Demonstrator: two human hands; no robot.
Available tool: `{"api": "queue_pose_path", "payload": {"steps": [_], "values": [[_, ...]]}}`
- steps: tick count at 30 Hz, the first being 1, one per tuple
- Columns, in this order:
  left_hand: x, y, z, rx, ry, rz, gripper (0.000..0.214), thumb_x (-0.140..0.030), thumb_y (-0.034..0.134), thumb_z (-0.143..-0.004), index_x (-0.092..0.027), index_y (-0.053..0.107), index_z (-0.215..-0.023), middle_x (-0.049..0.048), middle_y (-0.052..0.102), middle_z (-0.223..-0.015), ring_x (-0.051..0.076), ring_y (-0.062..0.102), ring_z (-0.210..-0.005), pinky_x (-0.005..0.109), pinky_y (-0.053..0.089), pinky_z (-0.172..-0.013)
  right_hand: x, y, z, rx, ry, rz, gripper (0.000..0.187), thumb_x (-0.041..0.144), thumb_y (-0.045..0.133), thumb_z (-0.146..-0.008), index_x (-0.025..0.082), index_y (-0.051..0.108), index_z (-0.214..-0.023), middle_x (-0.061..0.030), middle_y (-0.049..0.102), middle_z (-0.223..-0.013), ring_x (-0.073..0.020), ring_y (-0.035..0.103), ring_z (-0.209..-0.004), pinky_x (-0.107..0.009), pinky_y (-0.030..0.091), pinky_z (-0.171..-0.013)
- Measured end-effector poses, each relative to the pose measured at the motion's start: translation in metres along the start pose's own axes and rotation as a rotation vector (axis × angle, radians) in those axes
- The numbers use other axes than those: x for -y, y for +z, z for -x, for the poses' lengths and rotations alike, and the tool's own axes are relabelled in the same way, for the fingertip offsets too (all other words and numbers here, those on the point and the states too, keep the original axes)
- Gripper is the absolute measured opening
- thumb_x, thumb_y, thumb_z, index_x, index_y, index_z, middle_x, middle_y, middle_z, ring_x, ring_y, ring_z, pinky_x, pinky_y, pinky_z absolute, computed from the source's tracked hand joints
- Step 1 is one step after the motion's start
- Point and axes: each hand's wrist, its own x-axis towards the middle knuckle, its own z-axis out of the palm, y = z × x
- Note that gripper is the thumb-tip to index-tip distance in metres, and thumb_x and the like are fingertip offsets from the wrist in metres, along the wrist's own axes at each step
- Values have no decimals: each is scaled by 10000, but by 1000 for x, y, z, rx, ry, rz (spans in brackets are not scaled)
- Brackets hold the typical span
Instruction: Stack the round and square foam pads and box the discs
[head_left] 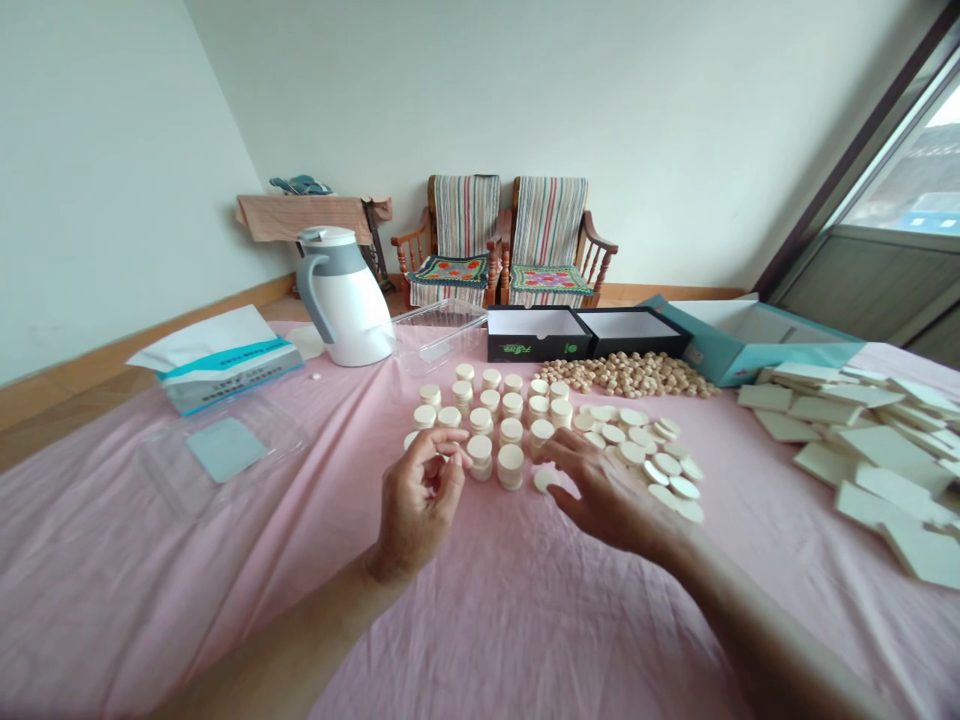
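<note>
"Nearest at the table [480, 620]?"
"Left hand [420, 500], fingers curled, gripping or not I can't tell; right hand [600, 485], fingers parted, thumb by a disc [544, 482]."
"Beyond?"
"Stacks [480, 453] mid-table, then beads [637, 374], then black boxes [540, 348] near the far edge."

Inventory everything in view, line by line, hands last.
Tablecloth: one, pink, foreground
Stacks of discs: about twenty, cream, centre
Loose discs: many, cream, mostly right of the stacks
Small pieces: many, tan, behind loose discs
Flat tiles: many, cream, right
Open boxes: two, black, behind the stacks
Large box: one, teal, back right
Jug: one, white and grey, back left
Plastic containers: two, clear, left front and right of jug
Packet: one, white and blue, left
Chairs: two, brown, by back wall
Side table: one, pinkish cloth, behind jug
Window: one, dark-framed, upper right
Left hand: one, beside front stacks
Right hand: one, by loose discs
</note>
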Motion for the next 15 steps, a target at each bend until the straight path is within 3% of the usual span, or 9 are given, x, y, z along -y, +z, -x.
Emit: {"api": "queue_pose_path", "payload": {"steps": [6, 15], "values": [[1, 1, 0, 5, 1, 9, 154, -264, 544, -863, -164, 560, -980, -8, 617, -727, 27, 422, -392, 147, 362, -403, -7, -2, 3, 98, 179, 55, 126, 205, 568, -820, 190, 601, -940, -56, 613, -886, -175, 583, -753, -290, 391, -646], [-1, 1, 1, 19, -5, 6, 135, -251, 530, -868, -164, 557, -968, -9, 613, -722, 30, 441, -389, 143, 351, -385, -2, 11, 1, 59, 186, 121, 203, 310, 558, -830, 182, 593, -984, -65, 597, -903, -171, 563, -732, -278, 366, -628]]}}
